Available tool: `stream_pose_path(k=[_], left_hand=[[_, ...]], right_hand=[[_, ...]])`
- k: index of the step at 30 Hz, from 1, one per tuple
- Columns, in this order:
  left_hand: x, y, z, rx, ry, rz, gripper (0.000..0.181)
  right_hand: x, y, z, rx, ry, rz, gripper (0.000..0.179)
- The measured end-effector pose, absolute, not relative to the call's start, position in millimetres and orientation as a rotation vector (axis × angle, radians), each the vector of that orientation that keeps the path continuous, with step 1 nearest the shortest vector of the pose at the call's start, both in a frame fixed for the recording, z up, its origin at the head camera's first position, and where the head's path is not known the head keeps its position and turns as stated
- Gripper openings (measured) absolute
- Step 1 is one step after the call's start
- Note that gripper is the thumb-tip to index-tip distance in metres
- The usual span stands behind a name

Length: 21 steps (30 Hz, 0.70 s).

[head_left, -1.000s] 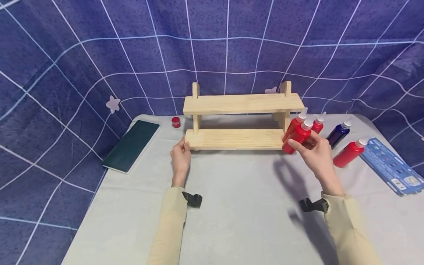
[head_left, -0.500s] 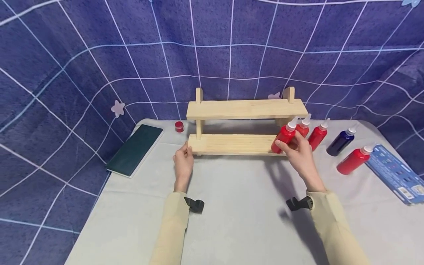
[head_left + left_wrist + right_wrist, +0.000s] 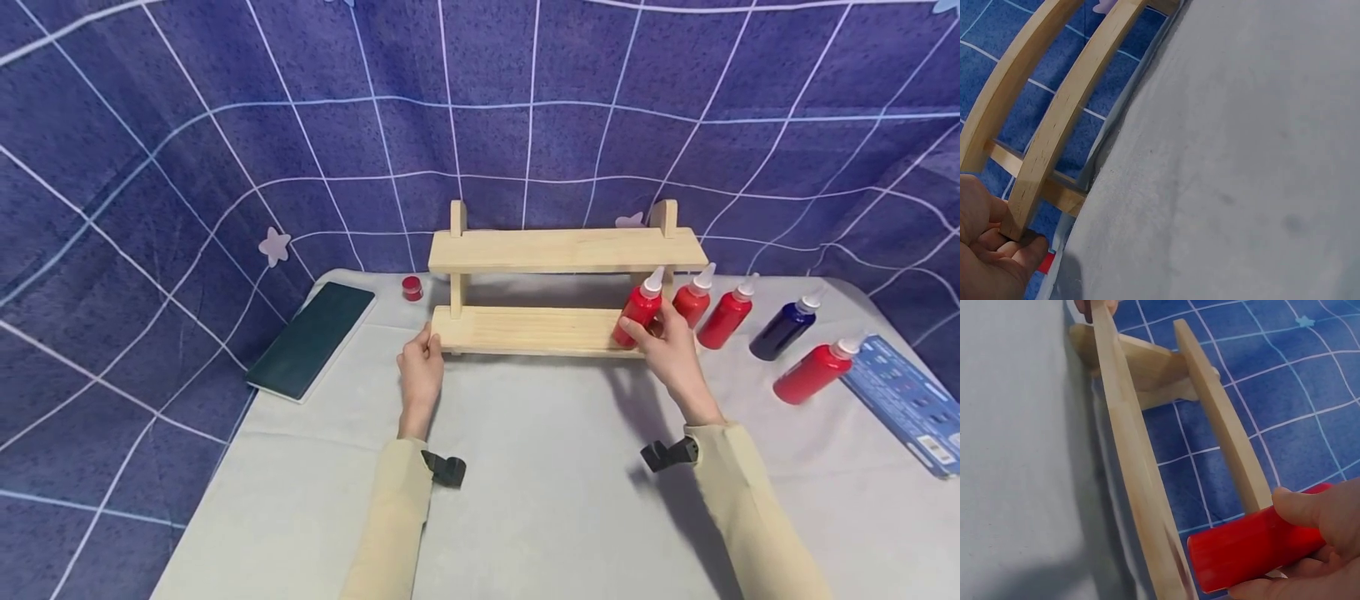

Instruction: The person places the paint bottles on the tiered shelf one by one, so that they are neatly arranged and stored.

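Observation:
A two-tier wooden shelf (image 3: 525,329) stands at the back of the table. My left hand (image 3: 420,371) pinches the left end of its lower board (image 3: 1054,137), thumb and fingers at the corner. Near the board's right end, my right hand (image 3: 672,354) holds a red squeeze bottle (image 3: 638,317) with a white pointed cap, thumb on the near side. In the right wrist view the bottle's base (image 3: 1210,562) is close over the lower board; its cap is hidden there. Just right of it stands another red bottle (image 3: 692,304), partly behind the hand.
Farther right are a red bottle (image 3: 726,318), a dark blue bottle (image 3: 783,332) and one more red bottle (image 3: 813,373), beside a blue printed package (image 3: 903,392). Left of the shelf are a small red jar (image 3: 412,288) and a dark green notebook (image 3: 311,342). A blue gridded curtain (image 3: 495,125) hangs behind.
My right hand has carried the red squeeze bottle left, from the shelf's right end to over the lower board. My left hand keeps its grip on the board. The head view has shifted slightly.

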State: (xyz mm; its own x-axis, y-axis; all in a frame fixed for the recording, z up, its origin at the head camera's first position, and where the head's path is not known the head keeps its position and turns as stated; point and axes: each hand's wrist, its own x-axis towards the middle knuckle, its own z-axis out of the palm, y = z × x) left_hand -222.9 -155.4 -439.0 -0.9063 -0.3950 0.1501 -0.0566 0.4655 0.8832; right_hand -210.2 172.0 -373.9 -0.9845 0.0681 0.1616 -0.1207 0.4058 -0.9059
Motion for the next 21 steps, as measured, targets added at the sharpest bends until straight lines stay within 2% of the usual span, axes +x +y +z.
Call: stream_pose_path(k=[21], left_hand=[[-224,-154,-441,0.376,-2.363,-1.448,0.036]], right_hand=[[-221,171,-382,0.024,-2.503,1.686,0.051]])
